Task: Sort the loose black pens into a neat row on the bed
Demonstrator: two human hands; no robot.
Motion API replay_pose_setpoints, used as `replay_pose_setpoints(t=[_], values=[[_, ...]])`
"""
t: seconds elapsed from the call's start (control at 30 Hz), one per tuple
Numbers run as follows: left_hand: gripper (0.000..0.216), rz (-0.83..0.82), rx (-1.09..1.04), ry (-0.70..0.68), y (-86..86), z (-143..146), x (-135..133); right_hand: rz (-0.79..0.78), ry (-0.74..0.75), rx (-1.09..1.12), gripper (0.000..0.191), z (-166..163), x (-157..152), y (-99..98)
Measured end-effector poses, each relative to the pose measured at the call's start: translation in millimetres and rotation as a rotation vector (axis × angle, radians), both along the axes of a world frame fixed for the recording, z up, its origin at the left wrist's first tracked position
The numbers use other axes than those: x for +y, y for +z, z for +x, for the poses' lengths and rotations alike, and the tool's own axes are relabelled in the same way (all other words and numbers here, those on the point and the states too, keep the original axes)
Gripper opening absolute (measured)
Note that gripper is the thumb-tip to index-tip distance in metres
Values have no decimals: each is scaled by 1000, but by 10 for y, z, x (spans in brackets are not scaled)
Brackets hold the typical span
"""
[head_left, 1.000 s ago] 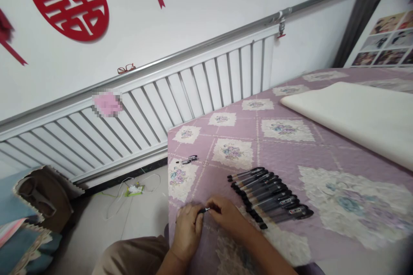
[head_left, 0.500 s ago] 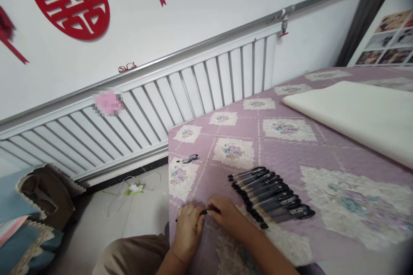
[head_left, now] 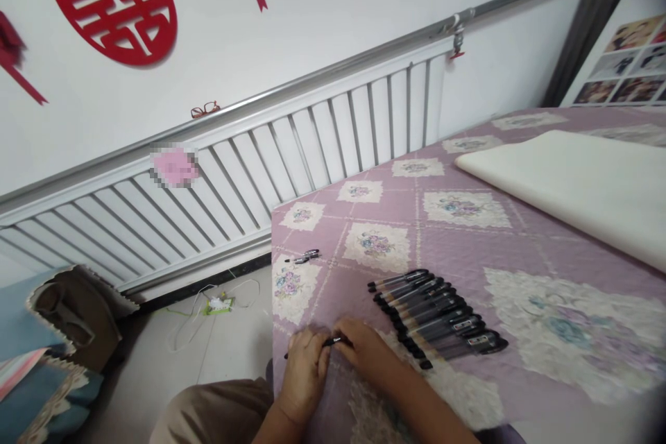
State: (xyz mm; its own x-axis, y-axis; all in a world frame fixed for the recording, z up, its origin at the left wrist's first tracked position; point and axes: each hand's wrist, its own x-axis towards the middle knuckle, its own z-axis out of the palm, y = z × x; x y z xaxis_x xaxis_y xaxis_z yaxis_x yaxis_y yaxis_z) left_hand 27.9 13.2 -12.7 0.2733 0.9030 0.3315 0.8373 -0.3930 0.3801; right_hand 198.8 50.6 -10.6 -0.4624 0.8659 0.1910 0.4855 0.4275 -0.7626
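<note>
A black pen (head_left: 333,341) stretches between my two hands, close to the near left edge of the cloth-covered surface. My left hand (head_left: 304,364) is wrapped round its left part, and a dark tip pokes out on the far side. My right hand (head_left: 359,343) pinches the other end, thumb and finger closed on it. To the right of my hands, several black pens (head_left: 437,316) lie side by side in a slanted row. Beyond my left hand, small black pen parts (head_left: 302,257) rest on the cloth; their exact kind is too small to tell.
The surface wears a purple floral cloth (head_left: 458,250), with a folded cream sheet (head_left: 577,187) at the right. A white radiator (head_left: 250,180) runs along the wall behind. At the left are a blue fabric-covered seat (head_left: 31,305) and a cord with a green-white piece (head_left: 218,305) on the floor.
My right hand has shifted very slightly, and a little more of the pen shows between my hands. The row of pens and the small parts lie unmoved.
</note>
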Motion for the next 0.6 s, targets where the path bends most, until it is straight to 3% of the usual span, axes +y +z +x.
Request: replay_pose_setpoints(t=[0.37,0.6], values=[[24,65,10,-2,-42,-7,4,31,0,-177,21,16,-22,83],[26,36,14,-12,-52,-20,15,33,-5,-85,12,1,-52,84]])
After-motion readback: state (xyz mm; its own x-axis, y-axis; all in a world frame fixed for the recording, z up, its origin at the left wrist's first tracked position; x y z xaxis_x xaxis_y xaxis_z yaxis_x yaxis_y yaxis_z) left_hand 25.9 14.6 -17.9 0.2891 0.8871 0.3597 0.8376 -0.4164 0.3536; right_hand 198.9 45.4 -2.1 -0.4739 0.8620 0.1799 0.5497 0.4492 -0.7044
